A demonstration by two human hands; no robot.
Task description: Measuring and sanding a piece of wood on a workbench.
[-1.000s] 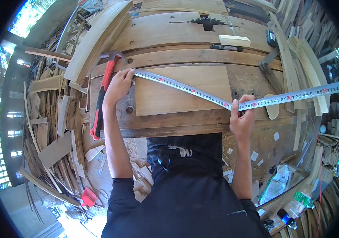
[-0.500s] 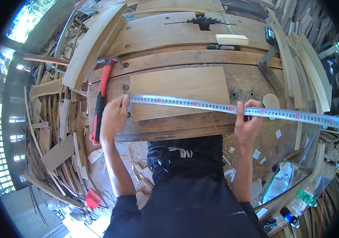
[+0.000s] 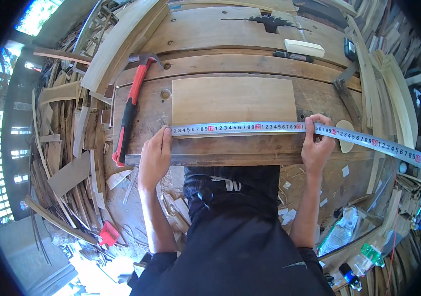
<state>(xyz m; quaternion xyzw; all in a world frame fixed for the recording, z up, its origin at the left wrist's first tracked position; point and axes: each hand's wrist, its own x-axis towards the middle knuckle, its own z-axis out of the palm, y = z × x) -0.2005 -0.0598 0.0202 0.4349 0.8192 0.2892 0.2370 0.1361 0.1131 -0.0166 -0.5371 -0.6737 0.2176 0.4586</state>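
A light rectangular board [image 3: 232, 96] lies flat on the wooden workbench [image 3: 235, 150]. A steel tape measure blade [image 3: 235, 128] runs along the board's near edge and extends past its right end. My left hand [image 3: 155, 157] pinches the tape's end beside the board's near left corner. Just beyond the board's right end, my right hand [image 3: 318, 145] grips the blade with thumb and fingers. A red-and-black claw hammer [image 3: 136, 89] lies left of the board. A pale oval wood piece [image 3: 346, 138] is partly behind the tape at the right.
A saw blade [image 3: 269, 20], black marker [image 3: 292, 56], pale block [image 3: 304, 48] and dark angled tool [image 3: 344, 89] lie at the back and right of the bench. Long planks [image 3: 119, 34], scrap wood piles [image 3: 67, 177] and a red dustpan [image 3: 109, 233] surround the work area.
My left hand has come down toward me from the board's far left corner, swinging the tape from a diagonal to along the near edge. My right hand has shifted slightly right.
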